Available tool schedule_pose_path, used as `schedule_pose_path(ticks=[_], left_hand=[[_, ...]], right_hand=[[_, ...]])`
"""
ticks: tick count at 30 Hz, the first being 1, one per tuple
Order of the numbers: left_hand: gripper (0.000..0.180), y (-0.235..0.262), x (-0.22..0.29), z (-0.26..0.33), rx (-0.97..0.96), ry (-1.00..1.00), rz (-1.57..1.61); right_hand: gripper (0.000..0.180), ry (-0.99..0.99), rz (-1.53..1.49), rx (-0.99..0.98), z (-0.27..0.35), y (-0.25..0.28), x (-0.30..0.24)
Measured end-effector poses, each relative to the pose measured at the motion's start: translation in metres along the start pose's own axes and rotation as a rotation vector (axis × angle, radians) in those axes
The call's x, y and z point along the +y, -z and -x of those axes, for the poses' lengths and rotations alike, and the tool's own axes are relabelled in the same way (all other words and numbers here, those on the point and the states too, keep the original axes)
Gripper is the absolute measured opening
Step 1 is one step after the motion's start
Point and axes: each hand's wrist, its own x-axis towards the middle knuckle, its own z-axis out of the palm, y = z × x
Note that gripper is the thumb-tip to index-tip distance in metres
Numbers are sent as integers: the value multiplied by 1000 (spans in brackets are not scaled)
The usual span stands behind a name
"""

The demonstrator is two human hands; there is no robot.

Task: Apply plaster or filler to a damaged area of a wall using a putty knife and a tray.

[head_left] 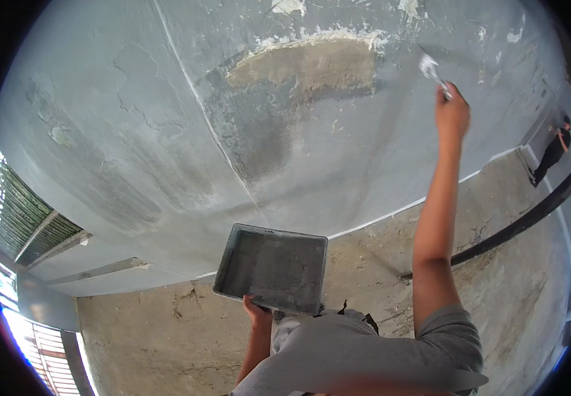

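Observation:
My left hand (257, 310) grips the near rim of a shallow black rectangular tray (325, 270), its thumb over the edge. The tray's inside is coated dark grey; I cannot tell how much material lies in it. High on the right, my right hand (453, 113) is closed around a small hand tool with a bright metallic blade (430, 66). The blade points up and left near the grey wall (364, 158), blurred; whether it touches cannot be told. Left of it, the wall has a bare tan patch (312, 66) with a flaky white upper edge and a darker grey area below.
A dark pole or pipe (530, 214) slants across the right side. Another person (552, 150) in dark clothes stands at the far right by a wall. Below lies a rough, stained brown floor (160, 330). Openings with slats (47, 356) let in light at the left.

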Motion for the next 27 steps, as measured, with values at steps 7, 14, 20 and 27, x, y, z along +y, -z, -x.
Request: schedule_pose_path(ticks=[7, 14, 20, 27], left_hand=[[37, 2, -5, -16, -2, -39, 5], [36, -16, -8, -15, 66, -24, 70], [37, -26, -1, 1, -77, -21, 63], [41, -21, 0, -16, -96, 5, 19]], right_hand=[[25, 418, -533, -476, 79, 51, -169], [29, 263, -535, -467, 51, 40, -137], [26, -169, 94, -62, -12, 2, 38], [27, 184, -313, -230, 45, 11, -102]])
